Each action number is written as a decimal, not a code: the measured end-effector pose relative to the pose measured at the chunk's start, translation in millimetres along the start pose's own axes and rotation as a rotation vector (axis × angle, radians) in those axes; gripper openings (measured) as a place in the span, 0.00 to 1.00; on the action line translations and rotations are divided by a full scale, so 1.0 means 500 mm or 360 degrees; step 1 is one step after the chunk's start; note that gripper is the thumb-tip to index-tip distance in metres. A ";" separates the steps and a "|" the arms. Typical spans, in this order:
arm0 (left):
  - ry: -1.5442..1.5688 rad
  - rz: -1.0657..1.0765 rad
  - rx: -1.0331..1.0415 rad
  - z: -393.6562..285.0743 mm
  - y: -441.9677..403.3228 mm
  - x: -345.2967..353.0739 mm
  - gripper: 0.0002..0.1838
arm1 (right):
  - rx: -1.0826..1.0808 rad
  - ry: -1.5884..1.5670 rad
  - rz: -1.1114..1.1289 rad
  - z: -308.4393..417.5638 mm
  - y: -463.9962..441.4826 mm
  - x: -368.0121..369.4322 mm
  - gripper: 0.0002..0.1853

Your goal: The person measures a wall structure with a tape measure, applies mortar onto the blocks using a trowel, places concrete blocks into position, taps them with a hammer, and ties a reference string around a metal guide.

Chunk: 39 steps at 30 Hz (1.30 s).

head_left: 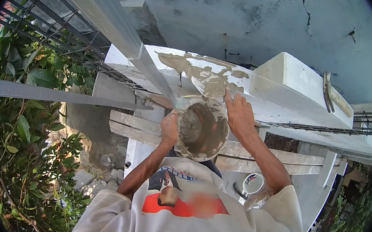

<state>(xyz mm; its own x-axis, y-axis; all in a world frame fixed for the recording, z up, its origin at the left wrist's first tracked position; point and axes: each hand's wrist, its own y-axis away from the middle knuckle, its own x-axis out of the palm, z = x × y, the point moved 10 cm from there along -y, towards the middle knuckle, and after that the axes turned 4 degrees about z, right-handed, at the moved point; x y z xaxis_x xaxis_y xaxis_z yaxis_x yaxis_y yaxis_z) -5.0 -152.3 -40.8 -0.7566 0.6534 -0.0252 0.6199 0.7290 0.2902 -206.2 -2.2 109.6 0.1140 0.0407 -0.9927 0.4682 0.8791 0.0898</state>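
Note:
A round bucket (202, 129) of wet grey mortar is just in front of my chest, its rim and wall caked. My left hand (170, 127) grips the bucket's left rim. On the other side, my right hand (239, 115) is closed, with the index finger stretched forward. At that finger lies what looks like a mortar-smeared trowel blade (211, 86); its handle is hidden in the hand. The blade is against a white block wall (163, 70), where patches of grey mortar (173, 61) cover the top edge.
A hammer-like tool (329, 92) lies on a raised white block (290, 75) at right. A long metal bar (127, 28) slants across the left, near rebar (57, 7). Wooden planks (272, 159) run below the wall. A white container (253, 183) stands lower right; leafy plants (26, 126) fill the left.

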 end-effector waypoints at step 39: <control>0.0204 0.0800 0.0019 -0.076 -0.131 0.095 0.23 | 0.0924 -0.1913 0.0016 0.237 0.318 0.349 0.30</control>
<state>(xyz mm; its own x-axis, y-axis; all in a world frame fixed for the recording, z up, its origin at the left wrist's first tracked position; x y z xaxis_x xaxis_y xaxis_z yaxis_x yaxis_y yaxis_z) -89.6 -176.9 -24.9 -0.3834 0.8939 0.2324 0.9152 0.3339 0.2254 -7.9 88.3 -39.5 0.6754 -0.6591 -0.3307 0.7313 0.5408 0.4156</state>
